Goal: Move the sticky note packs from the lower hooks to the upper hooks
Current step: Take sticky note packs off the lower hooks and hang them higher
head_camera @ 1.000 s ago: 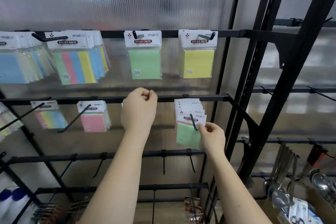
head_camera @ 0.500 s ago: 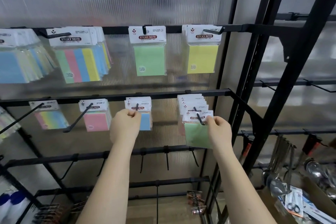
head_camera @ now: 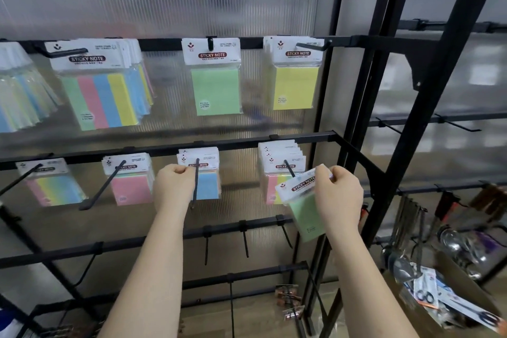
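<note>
Green pack (head_camera: 303,208) is pinched by its header in right hand (head_camera: 338,195), tilted clear of hook (head_camera: 289,169); blue pack (head_camera: 204,173) is gripped by left hand (head_camera: 174,186), ready for lifting.

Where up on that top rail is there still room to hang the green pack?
The green-pack hook carries only one pack, with bare rail to its left. The striped-pack hook is crowded. The right hand holds a green pack; the left hand is by the blue packs.
</note>
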Tool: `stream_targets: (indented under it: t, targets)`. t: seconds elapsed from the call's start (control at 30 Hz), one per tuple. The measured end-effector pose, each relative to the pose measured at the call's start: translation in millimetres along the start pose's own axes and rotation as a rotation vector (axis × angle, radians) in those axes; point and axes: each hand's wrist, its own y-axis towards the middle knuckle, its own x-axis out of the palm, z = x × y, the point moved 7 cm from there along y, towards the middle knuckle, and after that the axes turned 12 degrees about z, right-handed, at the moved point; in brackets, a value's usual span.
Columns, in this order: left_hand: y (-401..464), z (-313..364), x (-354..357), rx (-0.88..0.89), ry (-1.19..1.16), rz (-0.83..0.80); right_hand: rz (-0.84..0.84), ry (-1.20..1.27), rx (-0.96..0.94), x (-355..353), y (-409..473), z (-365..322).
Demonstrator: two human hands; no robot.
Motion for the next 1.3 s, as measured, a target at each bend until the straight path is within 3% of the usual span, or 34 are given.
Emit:
stream_targets:
  t: [0.17,0.27,0.63,0.8,1.0,1.3]
  targets:
    - [27,-7,20,-0.025,0.137,-0.101,0.031,0.057,-0.005,-11,-2,-11]
    - [36,-15,34,-0.065,0.105,-0.183,0.038,0.097,-0.016,-13,-4,-15]
    - [33,-28,32,-0.069,0.165,-0.083,0.05,0.173,-0.011,-22,-9,-22]
    - [29,-28,32,-0.048,0.154,-0.123,0.03,0.202,0.018,-22,-10,-20]
    - [17,-22,32,-0.016,-0.031,-0.218,-0.02,0.263,0.02,-17,-11,-17]
    - [-14,-21,4,0.042,-0.023,-0.179,-0.091,0.35,0.001,3,-21,-32]
